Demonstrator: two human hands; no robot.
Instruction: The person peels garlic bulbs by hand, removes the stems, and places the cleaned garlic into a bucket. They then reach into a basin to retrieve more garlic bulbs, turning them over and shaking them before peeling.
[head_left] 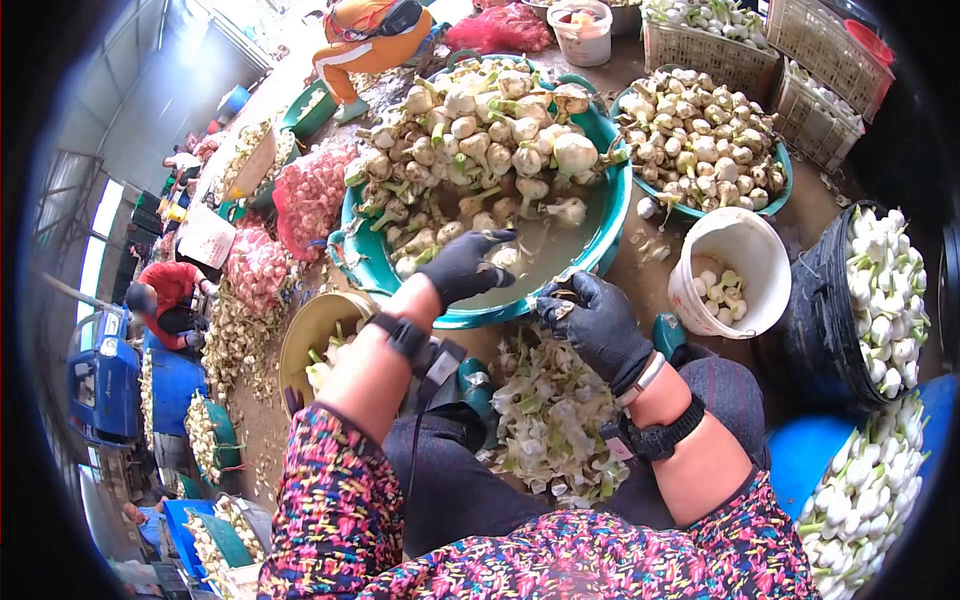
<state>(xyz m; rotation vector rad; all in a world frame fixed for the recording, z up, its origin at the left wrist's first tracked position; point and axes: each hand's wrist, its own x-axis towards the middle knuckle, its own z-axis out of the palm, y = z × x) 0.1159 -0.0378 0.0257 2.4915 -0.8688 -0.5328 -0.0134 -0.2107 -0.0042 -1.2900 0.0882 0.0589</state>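
Garlic bulbs [480,130] are heaped in a large green basin [350,235] in front of me, with brownish liquid at its near side. My left hand [466,268], in a dark glove, reaches over the near part of the basin with its fingers apart, close to a bulb [508,258]. At the basin's near right rim, my right hand [592,318], also gloved, has its fingers curled round something small and brownish that I cannot make out. Below the basin, between my legs, lies a pile of pale peelings [555,420].
To the right stand a white bucket [680,290] with peeled bulbs inside, a black tub [825,320] and a second green basin [785,175]. A yellowish bowl [292,345] is at the left. Other people [170,300] work farther left and ahead.
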